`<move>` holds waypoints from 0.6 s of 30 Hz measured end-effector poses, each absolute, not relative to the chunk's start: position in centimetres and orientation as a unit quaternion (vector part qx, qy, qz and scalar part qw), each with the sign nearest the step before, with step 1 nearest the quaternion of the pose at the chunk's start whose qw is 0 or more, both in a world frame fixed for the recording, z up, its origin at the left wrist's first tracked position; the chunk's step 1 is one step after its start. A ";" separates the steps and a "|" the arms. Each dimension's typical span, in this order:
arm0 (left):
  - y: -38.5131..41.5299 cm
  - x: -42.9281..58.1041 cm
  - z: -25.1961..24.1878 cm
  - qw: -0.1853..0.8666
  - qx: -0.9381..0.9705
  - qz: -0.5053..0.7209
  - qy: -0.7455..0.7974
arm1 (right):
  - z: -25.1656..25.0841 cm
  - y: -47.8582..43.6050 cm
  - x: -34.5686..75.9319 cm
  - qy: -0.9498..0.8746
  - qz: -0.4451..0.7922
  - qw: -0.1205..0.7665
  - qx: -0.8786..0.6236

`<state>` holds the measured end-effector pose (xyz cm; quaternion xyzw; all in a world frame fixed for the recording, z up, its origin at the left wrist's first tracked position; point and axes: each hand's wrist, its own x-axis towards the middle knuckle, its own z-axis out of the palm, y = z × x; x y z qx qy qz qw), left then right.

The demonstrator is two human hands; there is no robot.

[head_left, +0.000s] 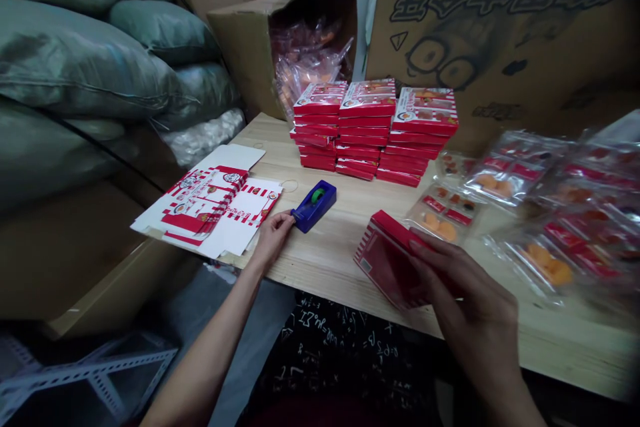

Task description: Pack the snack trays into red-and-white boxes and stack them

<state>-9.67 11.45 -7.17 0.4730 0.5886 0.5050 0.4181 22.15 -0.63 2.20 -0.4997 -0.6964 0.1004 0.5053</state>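
A blue tape dispenser (pixel 316 208) with a green roll core stands near the middle of the table. At its cutting end, my left hand (pixel 275 233) is closed in a pinch on the tape, though the thin strip itself hardly shows. My right hand (pixel 465 293) grips a red cardboard box (pixel 393 260) by its right side, fingers over the top edge and thumb on the near face. The box is tilted above the table's front edge. Left of my left hand lie flat red-and-white box blanks (pixel 210 203), piled and partly overlapping.
Stacks of filled red boxes (pixel 367 127) rise at the back of the table (pixel 340 240). Clear packs of toy food (pixel 550 233) cover the right side. Behind stands an open carton (pixel 245 47) of bagged pieces. Large stuffed sacks (pixel 80 53) fill the left.
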 end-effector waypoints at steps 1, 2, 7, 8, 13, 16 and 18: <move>11.3 -9.8 -7.4 0.401 0.476 0.507 0.596 | 2.3 -0.6 22.1 -0.694 0.103 0.509 -0.499; 11.1 -9.9 -7.4 0.383 0.479 0.511 0.603 | 2.3 -0.5 21.9 -0.691 0.104 0.513 -0.498; 8.5 -7.4 -4.3 0.339 0.493 0.530 0.601 | 2.5 -0.8 20.9 -0.688 0.094 0.528 -0.489; 7.4 -6.1 -2.9 0.350 0.500 0.532 0.587 | 2.5 -0.9 20.7 -0.687 0.093 0.532 -0.486; 1.9 2.2 4.3 0.498 0.499 0.555 0.441 | 2.5 -1.4 19.7 -0.669 0.096 0.552 -0.489; 0.9 5.3 5.8 0.590 0.454 0.546 0.385 | 2.1 -1.5 19.5 -0.648 0.110 0.562 -0.502; 1.4 6.1 5.3 0.613 0.428 0.546 0.379 | 1.9 -1.5 19.6 -0.631 0.108 0.576 -0.509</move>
